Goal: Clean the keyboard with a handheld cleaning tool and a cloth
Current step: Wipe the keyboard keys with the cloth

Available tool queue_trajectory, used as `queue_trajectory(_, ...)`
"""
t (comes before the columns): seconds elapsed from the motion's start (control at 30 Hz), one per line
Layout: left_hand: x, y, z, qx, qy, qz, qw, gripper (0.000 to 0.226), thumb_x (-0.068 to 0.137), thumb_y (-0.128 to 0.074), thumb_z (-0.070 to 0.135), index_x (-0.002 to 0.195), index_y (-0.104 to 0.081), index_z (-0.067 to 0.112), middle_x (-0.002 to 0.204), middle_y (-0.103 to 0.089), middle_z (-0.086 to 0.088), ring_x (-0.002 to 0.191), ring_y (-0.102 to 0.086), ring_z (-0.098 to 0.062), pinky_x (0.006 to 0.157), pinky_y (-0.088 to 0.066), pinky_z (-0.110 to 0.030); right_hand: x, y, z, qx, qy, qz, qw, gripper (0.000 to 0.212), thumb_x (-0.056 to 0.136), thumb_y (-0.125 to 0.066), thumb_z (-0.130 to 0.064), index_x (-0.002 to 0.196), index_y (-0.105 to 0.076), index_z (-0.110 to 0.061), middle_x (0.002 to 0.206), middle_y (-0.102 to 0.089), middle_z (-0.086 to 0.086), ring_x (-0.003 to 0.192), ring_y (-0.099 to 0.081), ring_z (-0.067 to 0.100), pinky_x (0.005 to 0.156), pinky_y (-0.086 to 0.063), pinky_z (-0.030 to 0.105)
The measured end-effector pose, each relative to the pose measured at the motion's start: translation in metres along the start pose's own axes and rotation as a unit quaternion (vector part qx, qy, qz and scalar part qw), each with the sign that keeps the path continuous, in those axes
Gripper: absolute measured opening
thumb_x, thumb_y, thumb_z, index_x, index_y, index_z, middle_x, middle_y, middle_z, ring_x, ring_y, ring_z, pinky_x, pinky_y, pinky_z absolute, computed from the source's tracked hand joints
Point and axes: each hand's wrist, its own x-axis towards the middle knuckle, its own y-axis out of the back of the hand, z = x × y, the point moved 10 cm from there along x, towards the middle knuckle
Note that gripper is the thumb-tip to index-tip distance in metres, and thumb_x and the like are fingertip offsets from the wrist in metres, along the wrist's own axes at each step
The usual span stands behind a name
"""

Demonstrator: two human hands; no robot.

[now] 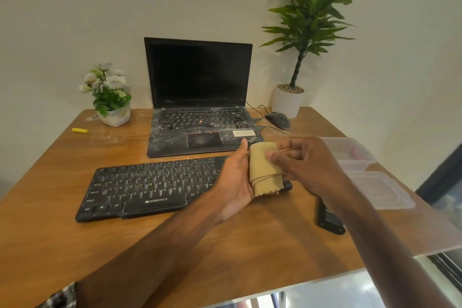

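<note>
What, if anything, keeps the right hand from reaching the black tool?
Likely reachable, yes: the tool lies uncovered close by. But the right hand pinches the cloth and must let go first.

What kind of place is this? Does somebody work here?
Probably a work desk in a home or office: an open black laptop sits on a brown wooden table, with a black wired mouse beside it and a black desktop keyboard in front.

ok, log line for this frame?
stage: cloth prep | left hand: wrapped in cloth | right hand: pinches cloth | keyboard: not touched | tool: on table
</note>
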Motion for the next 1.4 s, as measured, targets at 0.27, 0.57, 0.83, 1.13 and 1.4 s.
queue_trajectory(0.27,-0.003,0.003,0.008,0.029,-0.038,0.031,0.998,0.060,0.107,-0.041,0.056,0.143,-0.057,0.012,0.134,-0.070,-0.016,0.121,-0.069,-0.030,0.098,-0.059,-0.050,-0.004,0.005,0.020,0.027,-0.039,0.042,0.998,0.007,0.088,-0.078,-0.022,0.087,-0.072,-0.020,0.088,-0.075,0.004,0.075,-0.075,0.009,0.056,-0.060,0.026)
queue_trajectory(0.57,-0.005,0.008,0.014,0.089,-0.066,0.058,0.992,0.044,0.108,-0.049,0.041,0.136,-0.067,0.012,0.129,-0.072,-0.017,0.112,-0.070,-0.026,0.089,-0.060,-0.040,-0.006,-0.009,0.031,0.024,-0.025,0.056,0.998,0.037,0.084,-0.080,-0.041,0.115,-0.067,-0.026,0.096,-0.077,-0.006,0.087,-0.074,0.007,0.079,-0.062,0.035)
queue_trajectory(0.83,-0.001,0.012,0.021,-0.010,-0.031,0.019,0.999,0.072,0.106,-0.033,0.063,0.147,-0.058,0.009,0.131,-0.070,-0.018,0.112,-0.069,-0.029,0.092,-0.060,-0.046,-0.006,-0.029,0.020,0.126,-0.001,-0.006,0.992,0.027,0.090,-0.076,-0.021,0.117,-0.070,-0.023,0.099,-0.079,0.001,0.094,-0.076,0.022,0.072,-0.063,0.034)
queue_trajectory(1.13,0.005,0.034,0.040,0.032,-0.085,0.066,0.994,0.063,0.109,-0.033,0.053,0.128,-0.070,0.006,0.137,-0.065,-0.018,0.117,-0.062,-0.031,0.101,-0.052,-0.045,0.008,-0.060,-0.002,-0.009,0.111,0.005,0.994,0.031,0.091,-0.074,-0.021,0.121,-0.069,-0.023,0.103,-0.073,-0.008,0.095,-0.070,0.008,0.086,-0.060,0.044)
queue_trajectory(1.4,-0.030,0.106,0.120,0.251,-0.177,0.202,0.930,0.053,0.112,-0.035,0.045,0.119,-0.076,0.012,0.115,-0.077,-0.012,0.108,-0.072,-0.031,0.101,-0.054,-0.053,0.054,-0.130,-0.038,-0.022,0.169,-0.070,0.983,0.039,0.089,-0.076,-0.015,0.125,-0.068,-0.026,0.109,-0.072,-0.012,0.101,-0.068,0.003,0.092,-0.059,0.038)
